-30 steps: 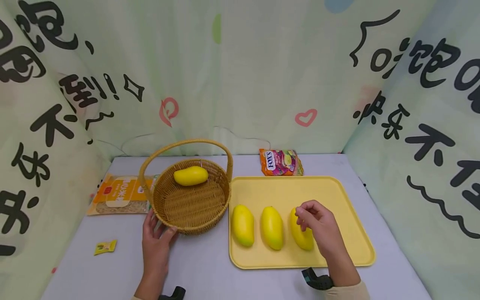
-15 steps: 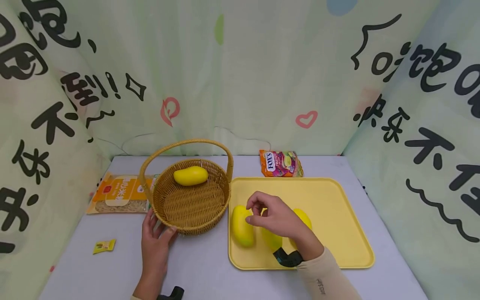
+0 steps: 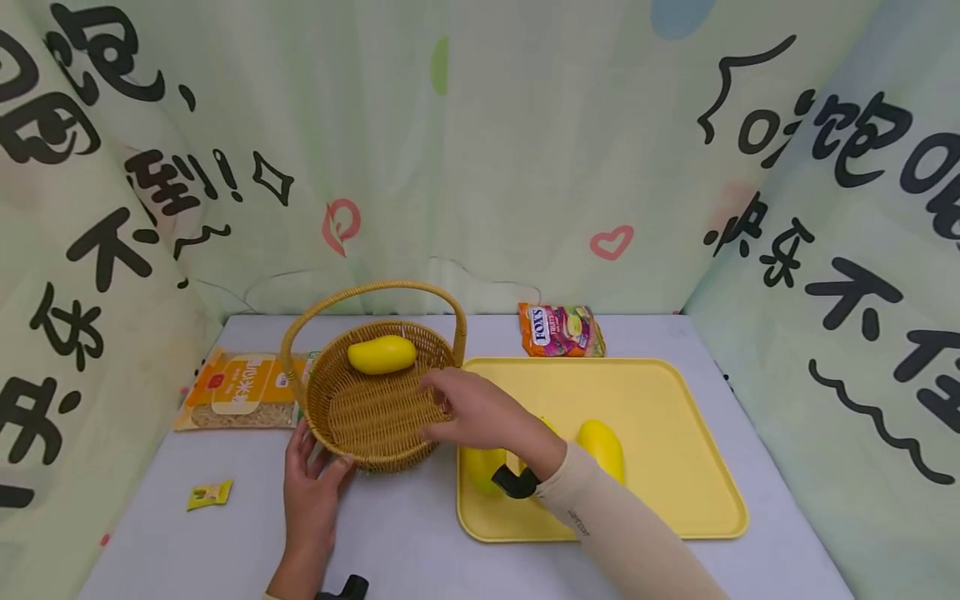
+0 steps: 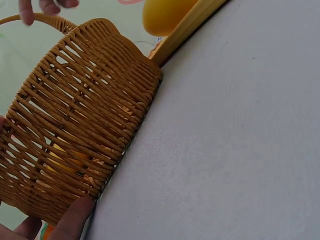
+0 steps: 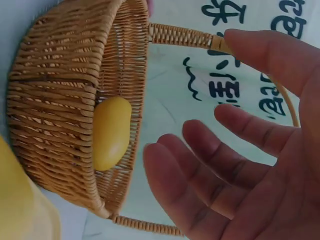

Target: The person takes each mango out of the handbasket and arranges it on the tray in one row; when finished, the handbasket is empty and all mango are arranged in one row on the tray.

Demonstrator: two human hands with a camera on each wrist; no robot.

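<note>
A wicker basket [image 3: 360, 425] with an arched handle stands left of the middle of the table, with a yellow mango [image 3: 382, 355] inside. My left hand [image 3: 313, 487] holds the basket's lower left side, thumb in front and fingers round the side. Over the right rim is my right hand [image 3: 472, 408]; its fingers are spread and nothing is in them, as the right wrist view shows. On the yellow tray [image 3: 686, 467] lie more mangoes: one at the right [image 3: 602, 450], one at the left [image 3: 483, 472], and one mostly hidden under my right forearm.
An orange grain bag [image 3: 240, 390] lies left of the basket. Nearer me is a small yellow packet [image 3: 209, 495]. A purple and orange candy bag [image 3: 561, 330] sits behind the tray. Printed curtains [image 3: 525, 167] enclose the table's back and sides.
My right hand has moved left from above the right-hand mango, across the tray, to the basket's right rim. My left hand stays on the basket.
</note>
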